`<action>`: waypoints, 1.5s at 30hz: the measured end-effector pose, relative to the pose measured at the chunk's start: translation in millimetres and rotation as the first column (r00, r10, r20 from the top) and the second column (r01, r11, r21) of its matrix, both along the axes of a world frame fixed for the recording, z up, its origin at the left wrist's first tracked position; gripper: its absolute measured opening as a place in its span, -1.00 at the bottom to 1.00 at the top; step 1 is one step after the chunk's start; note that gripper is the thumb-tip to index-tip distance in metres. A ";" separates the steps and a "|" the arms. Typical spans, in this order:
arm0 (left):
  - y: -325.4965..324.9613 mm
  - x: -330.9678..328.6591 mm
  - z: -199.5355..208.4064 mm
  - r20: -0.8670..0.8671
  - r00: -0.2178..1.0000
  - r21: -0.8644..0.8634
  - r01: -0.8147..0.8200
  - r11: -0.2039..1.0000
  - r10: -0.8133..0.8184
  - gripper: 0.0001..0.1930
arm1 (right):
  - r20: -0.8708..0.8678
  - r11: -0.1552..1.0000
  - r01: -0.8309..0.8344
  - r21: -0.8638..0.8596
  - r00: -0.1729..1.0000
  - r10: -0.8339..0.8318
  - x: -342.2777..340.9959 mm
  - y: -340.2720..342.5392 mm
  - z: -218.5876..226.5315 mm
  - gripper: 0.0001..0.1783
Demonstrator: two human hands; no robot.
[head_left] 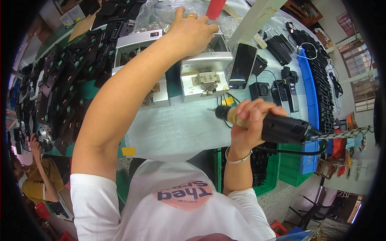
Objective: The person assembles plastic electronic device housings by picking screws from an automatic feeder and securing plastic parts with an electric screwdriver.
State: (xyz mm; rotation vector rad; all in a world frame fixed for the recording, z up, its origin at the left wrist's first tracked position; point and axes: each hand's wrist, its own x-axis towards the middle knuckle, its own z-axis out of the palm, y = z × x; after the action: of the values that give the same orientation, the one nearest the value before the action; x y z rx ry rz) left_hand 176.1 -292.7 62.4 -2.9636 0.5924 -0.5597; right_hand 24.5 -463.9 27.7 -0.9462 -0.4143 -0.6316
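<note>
My right hand (250, 120) is wrapped round a black electric screwdriver (283, 127) with a tan front section; its tip points left over the pale table mat (177, 126). My left hand (191, 34) reaches across to the far side of a silver metal screw feeder (206, 64), its fingers apart and their tips partly hidden. Nothing shows in that hand. On the feeder's near face is a small metal outlet (207, 80). A second silver feeder (138, 38) stands to the left, partly covered by my left forearm.
A phone (242, 66) leans beside the right feeder. Black parts (60, 80) crowd the left side of the table. Chargers, radios (287, 90) and a blue tray (309, 80) stand on the right. A green crate (269, 170) sits below. Another person (42, 180) works at far left.
</note>
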 end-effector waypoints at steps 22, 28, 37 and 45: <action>95.2 -244.3 -34.1 0.018 0.982 -0.704 -0.120 0.700 0.187 -0.59 | 0.108 0.994 0.020 -0.110 0.994 -0.008 42.7 15.2 11.0 -0.48; 112.1 -282.8 -50.8 -0.026 0.956 -0.716 -0.223 0.662 0.293 -0.60 | 0.103 0.993 0.030 -0.111 0.995 -0.019 41.7 17.9 14.4 -0.48; 118.3 -296.1 -57.7 -0.036 0.948 -0.716 -0.245 0.654 0.317 -0.60 | 0.079 0.978 0.085 -0.192 0.994 -0.071 40.9 21.1 17.6 -0.60; 110.9 -297.7 -60.7 -0.021 0.958 -0.720 -0.214 0.660 0.288 -0.60 | -0.043 0.948 -0.187 -0.259 0.982 0.182 61.2 23.7 28.3 -0.60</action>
State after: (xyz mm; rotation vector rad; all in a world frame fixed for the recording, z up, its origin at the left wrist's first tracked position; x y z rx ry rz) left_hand -121.6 -181.8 1.6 -3.5998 -0.1184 -1.1148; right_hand 85.7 -440.2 56.1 -1.1485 -0.5724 -0.4022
